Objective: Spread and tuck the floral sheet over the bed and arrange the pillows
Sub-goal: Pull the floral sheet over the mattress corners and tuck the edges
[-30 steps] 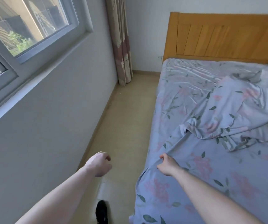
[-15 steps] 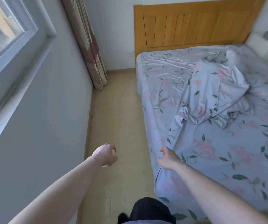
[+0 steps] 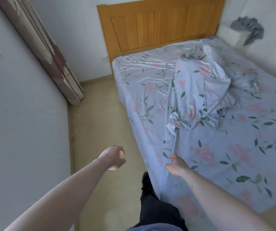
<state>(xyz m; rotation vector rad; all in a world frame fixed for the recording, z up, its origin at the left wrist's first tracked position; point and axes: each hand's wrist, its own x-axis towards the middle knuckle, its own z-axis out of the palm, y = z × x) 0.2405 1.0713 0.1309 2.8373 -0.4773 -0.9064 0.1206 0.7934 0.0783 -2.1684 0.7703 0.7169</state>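
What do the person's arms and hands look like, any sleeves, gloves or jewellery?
Both forearms are bare right to the bottom of the frame: no sleeves show. The left hand and right hand wear no gloves, and no rings, watch or bracelet are visible.

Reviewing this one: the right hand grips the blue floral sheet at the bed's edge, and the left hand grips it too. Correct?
Not quite. In the head view the right hand grips the blue floral sheet, but the left hand hangs over the floor, holding nothing.
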